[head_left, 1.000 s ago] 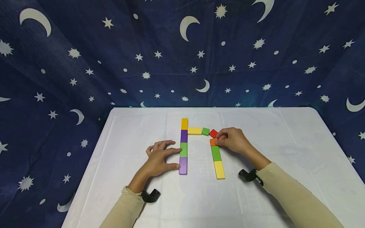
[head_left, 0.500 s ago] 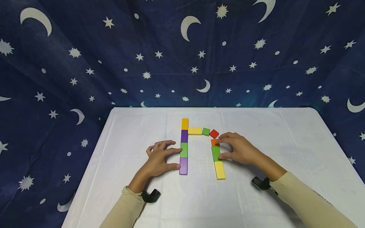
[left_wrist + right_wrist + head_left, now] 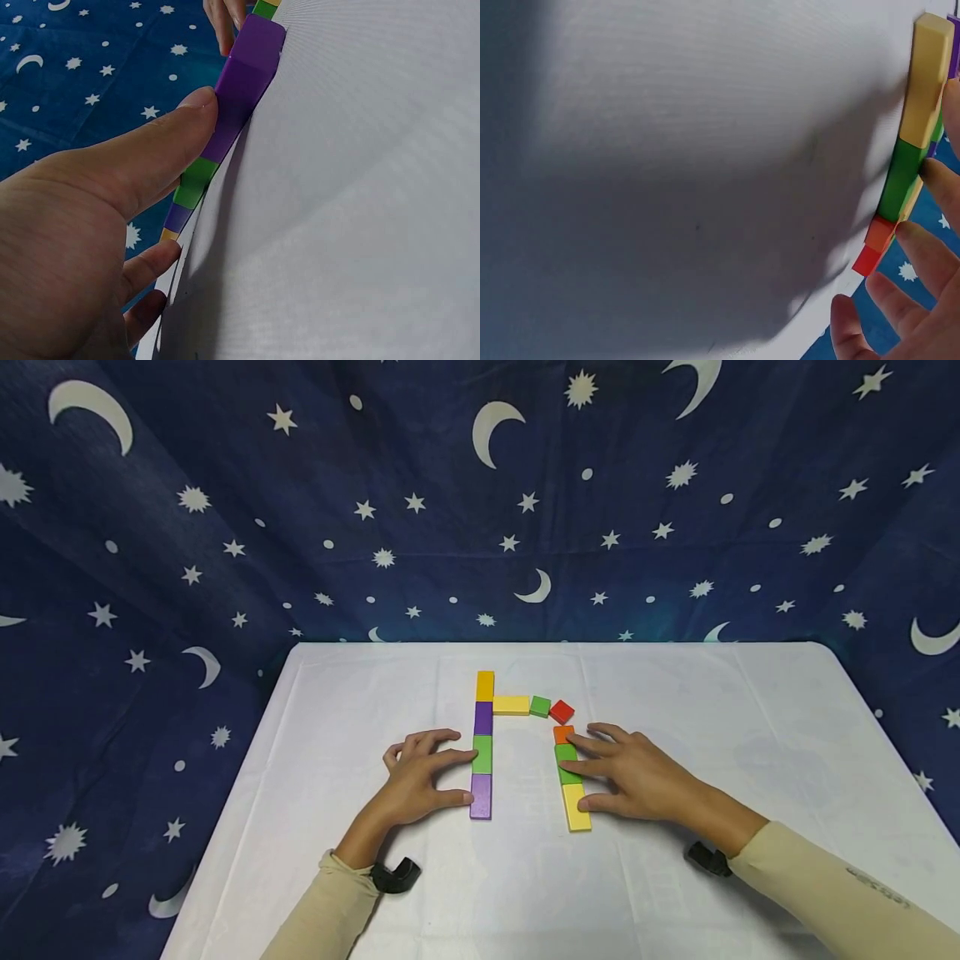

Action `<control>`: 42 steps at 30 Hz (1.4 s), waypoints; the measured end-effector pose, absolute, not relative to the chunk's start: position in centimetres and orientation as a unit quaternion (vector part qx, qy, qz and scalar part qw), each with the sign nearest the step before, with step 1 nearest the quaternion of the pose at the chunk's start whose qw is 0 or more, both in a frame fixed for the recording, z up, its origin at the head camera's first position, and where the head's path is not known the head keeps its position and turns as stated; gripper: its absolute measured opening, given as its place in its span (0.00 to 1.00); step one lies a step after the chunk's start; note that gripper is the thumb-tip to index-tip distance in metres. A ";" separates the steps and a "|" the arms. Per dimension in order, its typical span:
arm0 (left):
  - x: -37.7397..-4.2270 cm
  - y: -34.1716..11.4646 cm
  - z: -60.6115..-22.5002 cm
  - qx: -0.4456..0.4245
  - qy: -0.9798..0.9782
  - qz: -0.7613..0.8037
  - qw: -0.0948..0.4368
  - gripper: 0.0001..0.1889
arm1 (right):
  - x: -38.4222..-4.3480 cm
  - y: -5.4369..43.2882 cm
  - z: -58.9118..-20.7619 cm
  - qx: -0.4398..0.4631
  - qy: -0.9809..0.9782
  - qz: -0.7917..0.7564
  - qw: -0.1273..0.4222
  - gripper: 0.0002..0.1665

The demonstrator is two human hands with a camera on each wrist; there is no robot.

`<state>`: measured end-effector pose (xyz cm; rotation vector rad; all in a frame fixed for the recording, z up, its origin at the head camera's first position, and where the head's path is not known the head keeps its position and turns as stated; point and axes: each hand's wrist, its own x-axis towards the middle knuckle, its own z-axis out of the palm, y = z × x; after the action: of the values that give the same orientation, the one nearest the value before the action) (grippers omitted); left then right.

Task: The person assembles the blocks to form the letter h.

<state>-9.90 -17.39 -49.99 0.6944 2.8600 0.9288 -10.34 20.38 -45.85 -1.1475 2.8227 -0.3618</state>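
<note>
In the head view my left hand (image 3: 412,783) lies beside a straight column of blocks. Its thumb touches the light purple block (image 3: 482,806) and its index finger the light green block (image 3: 484,766); above them come a dark purple block (image 3: 483,718) and an orange-yellow block (image 3: 485,686). My right hand (image 3: 645,777) has its fingers spread over a slightly slanted column. Fingertips rest on the orange block (image 3: 562,732) and green block (image 3: 566,752), the thumb on the yellow block (image 3: 574,820). Between the columns' upper ends run a pale yellow block (image 3: 512,706), a small green block (image 3: 539,707) and a turned red block (image 3: 562,712).
All the blocks lie on a white-covered table (image 3: 337,693). Behind and left of it hangs a dark blue cloth (image 3: 435,593) with moons and stars. A black wrist strap mount (image 3: 396,876) sits at my left wrist, with another mount (image 3: 707,858) at the right.
My right hand has let go of the red and orange blocks' area, moved towards me and spread along the right column, its thumb now on the yellow block. My left hand has stayed put.
</note>
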 end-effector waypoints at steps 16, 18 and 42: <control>-9.8 -17.4 -50.2 0.222 0.925 0.308 0.030 0.33 | -10.4 20.0 -45.7 -0.371 0.920 -0.111 0.055 0.37; -9.8 -17.4 -50.2 0.220 0.925 0.309 0.031 0.33 | -10.5 20.0 -45.6 -0.372 0.920 -0.115 0.056 0.37; -10.0 -17.5 -50.1 0.222 0.925 0.307 0.032 0.33 | -10.8 19.9 -45.6 -0.355 0.926 -0.116 0.053 0.37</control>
<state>-9.95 -17.47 -50.12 0.6847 2.8470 0.9445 -10.81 19.89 -45.63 -1.0775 2.8153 -0.3521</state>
